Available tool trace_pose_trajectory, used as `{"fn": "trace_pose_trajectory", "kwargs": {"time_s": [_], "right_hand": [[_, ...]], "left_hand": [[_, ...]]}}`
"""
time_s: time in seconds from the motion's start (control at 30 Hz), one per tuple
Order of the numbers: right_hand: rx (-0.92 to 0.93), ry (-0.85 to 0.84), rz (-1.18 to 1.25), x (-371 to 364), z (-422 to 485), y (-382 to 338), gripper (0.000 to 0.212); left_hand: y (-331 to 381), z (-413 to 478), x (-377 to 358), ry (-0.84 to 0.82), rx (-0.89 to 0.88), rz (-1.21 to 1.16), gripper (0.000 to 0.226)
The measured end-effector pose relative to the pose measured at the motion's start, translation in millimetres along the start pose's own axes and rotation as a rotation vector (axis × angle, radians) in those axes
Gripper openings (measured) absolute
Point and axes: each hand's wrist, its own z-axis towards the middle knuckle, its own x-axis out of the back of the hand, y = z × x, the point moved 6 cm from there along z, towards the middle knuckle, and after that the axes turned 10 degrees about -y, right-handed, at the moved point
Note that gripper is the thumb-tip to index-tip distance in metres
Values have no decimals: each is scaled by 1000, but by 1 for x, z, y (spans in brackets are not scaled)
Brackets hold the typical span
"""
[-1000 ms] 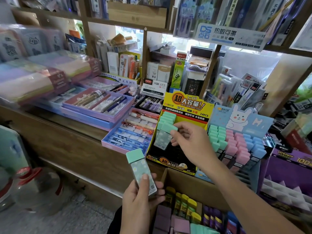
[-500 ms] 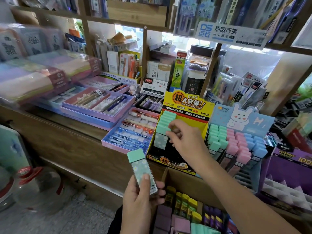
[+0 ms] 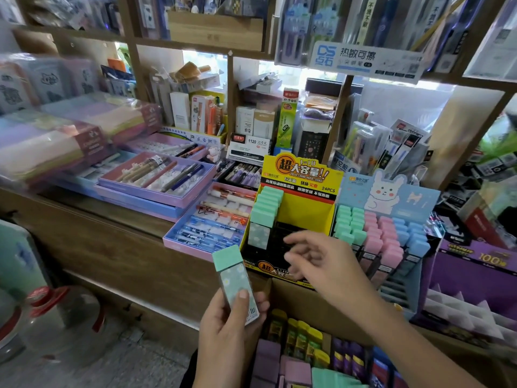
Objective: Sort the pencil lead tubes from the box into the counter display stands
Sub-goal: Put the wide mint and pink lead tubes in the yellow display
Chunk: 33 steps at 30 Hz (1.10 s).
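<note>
Around the display stand (image 3: pixel 305 208)
We are seeing the box (image 3: pixel 302 301) before it, another stand (image 3: pixel 391 197) right of it, pen trays (image 3: pixel 187 248) left of it.

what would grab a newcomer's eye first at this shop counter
The bright yellow display stand in the middle of the counter stands out first, with a column of mint-capped tubes down its left side. In front of it, the left hand holds a mint-capped lead tube upright, and the right hand hovers open before the stand's lower front. To the right, the rabbit display stand shows rows of mint, pink and blue pastel tubes.
</note>
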Motion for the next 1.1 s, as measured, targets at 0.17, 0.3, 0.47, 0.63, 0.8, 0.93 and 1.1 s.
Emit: {"fn": "trace_pose_trajectory", "kwargs": {"time_s": [0.17,0.3,0.47,0.63,0.8,0.93,1.1], "right_hand": [[-120,-142,36,9,-55,24,30],[-284,-258,24,18,-90,55,26],[-466,-460,-83,29,-122,93,24],[-612,-500,-229,35,-143,133,30],[-649,-472,-269,33,-146,151,28],[-648,-477,-270,31,-145,152,31],[-654,-453,-307,30,-145,155,33]], "left_hand": [[16,6,-6,-59,-51,194,20],[33,19,-11,-122,-80,317,20],[57,42,-14,-175,-144,523,22],[76,64,-22,-207,-173,622,22],[85,82,-34,-256,-169,682,20],[87,92,-39,-282,-179,722,22],[92,100,-37,-228,-276,885,28]]}}
